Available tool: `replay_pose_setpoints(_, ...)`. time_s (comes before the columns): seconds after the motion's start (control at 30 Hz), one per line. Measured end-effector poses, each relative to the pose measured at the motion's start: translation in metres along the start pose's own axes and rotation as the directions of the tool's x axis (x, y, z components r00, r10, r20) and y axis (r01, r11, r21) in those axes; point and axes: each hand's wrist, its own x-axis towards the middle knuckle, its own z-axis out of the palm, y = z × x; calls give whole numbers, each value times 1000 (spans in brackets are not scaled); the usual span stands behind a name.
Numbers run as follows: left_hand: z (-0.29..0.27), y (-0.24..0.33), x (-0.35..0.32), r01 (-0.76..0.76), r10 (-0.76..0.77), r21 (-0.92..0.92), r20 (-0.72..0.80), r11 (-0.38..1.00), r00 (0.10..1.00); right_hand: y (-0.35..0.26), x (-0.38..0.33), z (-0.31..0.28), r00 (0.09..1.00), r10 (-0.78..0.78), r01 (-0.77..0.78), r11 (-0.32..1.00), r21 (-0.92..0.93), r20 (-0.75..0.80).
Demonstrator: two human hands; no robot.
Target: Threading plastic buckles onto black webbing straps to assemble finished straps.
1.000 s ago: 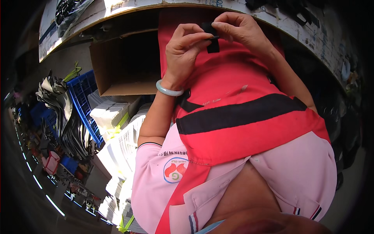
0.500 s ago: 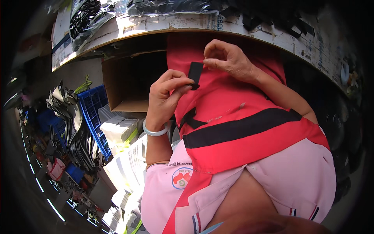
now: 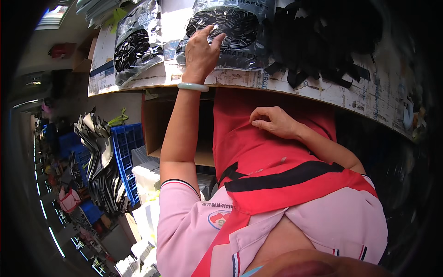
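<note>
My left hand (image 3: pixel 202 50), with a pale bracelet on its wrist, reaches over the bench to a clear plastic bag (image 3: pixel 251 55). The bag is full of small black loop-shaped pieces (image 3: pixel 235 25). My thumb and fingers are apart above these pieces, with nothing visible between them. Near the bench edge, my right hand (image 3: pixel 276 123) rests in front of my red apron (image 3: pixel 235 124), its fingers curled in toward the thumb. Whether anything small is inside that grip is hidden.
A second clear bag of black pieces (image 3: pixel 131 51) lies on the bench (image 3: pixel 295 87). A heap of black strips (image 3: pixel 323 41) lies to its right. Below are a cardboard box (image 3: pixel 154 124), a blue crate (image 3: pixel 123 161) and stacked dark, curved sheets (image 3: pixel 101 161).
My left hand has gone from in front of the apron up to the bag on the bench. The black strip it held is no longer in sight. My right hand has lowered and curled.
</note>
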Motion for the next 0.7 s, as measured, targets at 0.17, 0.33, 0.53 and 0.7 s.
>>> replay_pose_setpoints(0.17,61,-3,63,165,-179,336,9,927,984,4,-4,-6,999,-37,40,996,-74,40)
replay_pose_setpoints(0.33,81,17,59,67,-74,114,61,991,995,4,-1,-18,999,35,-34,998,-51,13)
replay_pose_setpoints(0.53,64,-9,70,148,-147,-417,35,897,989,14,0,-15,994,-84,91,989,-114,63)
replay_pose_setpoints(0.7,47,-41,74,574,-398,-816,548,-63,736,13,3,-17,998,-31,35,997,-74,53)
